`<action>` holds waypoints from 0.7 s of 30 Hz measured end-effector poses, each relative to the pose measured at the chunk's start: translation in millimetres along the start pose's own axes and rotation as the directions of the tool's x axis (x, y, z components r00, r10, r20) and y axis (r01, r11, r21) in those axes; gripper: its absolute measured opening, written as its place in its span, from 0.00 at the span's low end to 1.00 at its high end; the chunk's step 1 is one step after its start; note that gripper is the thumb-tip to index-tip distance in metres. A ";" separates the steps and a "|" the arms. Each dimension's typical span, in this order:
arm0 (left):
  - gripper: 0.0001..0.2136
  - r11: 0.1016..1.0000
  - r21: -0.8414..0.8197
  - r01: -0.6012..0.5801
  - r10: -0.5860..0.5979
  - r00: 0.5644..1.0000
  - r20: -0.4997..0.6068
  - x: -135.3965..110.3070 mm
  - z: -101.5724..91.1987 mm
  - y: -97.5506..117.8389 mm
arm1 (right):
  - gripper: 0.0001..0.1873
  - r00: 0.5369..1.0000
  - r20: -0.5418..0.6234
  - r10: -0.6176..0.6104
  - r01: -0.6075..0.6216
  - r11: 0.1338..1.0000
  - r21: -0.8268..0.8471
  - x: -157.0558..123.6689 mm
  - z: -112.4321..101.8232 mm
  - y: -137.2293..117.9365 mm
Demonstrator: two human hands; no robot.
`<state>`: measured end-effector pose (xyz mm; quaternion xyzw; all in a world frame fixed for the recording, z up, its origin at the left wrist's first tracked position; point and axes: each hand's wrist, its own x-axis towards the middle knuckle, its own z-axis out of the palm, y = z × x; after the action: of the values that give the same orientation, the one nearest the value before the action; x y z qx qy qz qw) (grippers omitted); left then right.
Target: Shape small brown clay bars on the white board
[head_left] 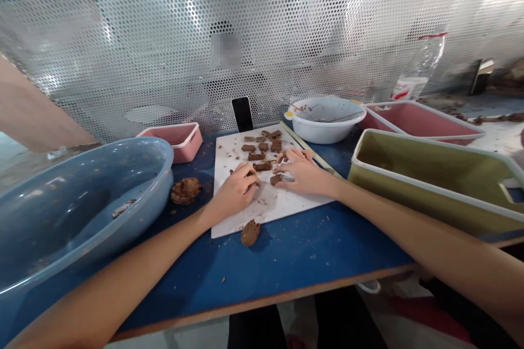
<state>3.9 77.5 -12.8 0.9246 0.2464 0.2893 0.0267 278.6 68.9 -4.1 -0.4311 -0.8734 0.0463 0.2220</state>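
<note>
A white board (229, 147) lies on the blue table with several small brown clay pieces (256, 156) set out on it. My left hand (237, 192) rests on the board's left part, fingers curled together, and whatever they may hold is hidden. Reaching in from the right, my right hand (305, 174) has its fingers stretched apart over the board. A small clay block (276, 179) sits by its thumb, and a longer clay roll (262, 166) lies between the two hands. One clay lump (250, 233) is at the board's front edge, and a larger clay lump (186, 191) lies to the left.
A large blue basin (164, 161) stands at left, with a pink container (188, 144) behind it. A phone (243, 114) leans against the perforated metal screen (164, 54). Right of the board are a wooden strip (301, 142), a white basin (323, 130), an olive bin (409, 196) and a bottle (421, 68).
</note>
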 end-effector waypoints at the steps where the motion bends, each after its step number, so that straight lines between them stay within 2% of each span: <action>1: 0.13 1.000 -0.001 0.002 -0.002 1.000 0.000 0.1 0.0 0.2 | 0.12 1.000 0.004 0.000 0.000 1.000 0.005 -0.2 -0.6 0.4; 13: 0.13 1.000 0.010 -0.005 0.005 1.000 0.001 -0.2 0.3 0.3 | 0.13 0.998 0.035 -0.045 0.045 0.999 -0.016 0.4 0.5 1.4; 17: 0.13 1.000 0.003 0.003 -0.003 1.000 -0.003 -1.5 0.9 -1.3 | 0.18 0.999 -0.020 -0.045 0.044 0.997 -0.065 -1.1 -3.3 10.1; 21: 0.13 1.000 -0.005 0.003 -0.003 1.000 0.005 -1.9 1.2 -1.7 | 0.17 0.996 -0.089 -0.031 0.015 0.984 -0.178 -1.3 -2.8 23.2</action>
<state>2.4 78.2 -15.1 0.9248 0.2472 0.2876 0.0299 297.5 82.1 -8.3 -0.4407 -0.8678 -0.0539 0.2230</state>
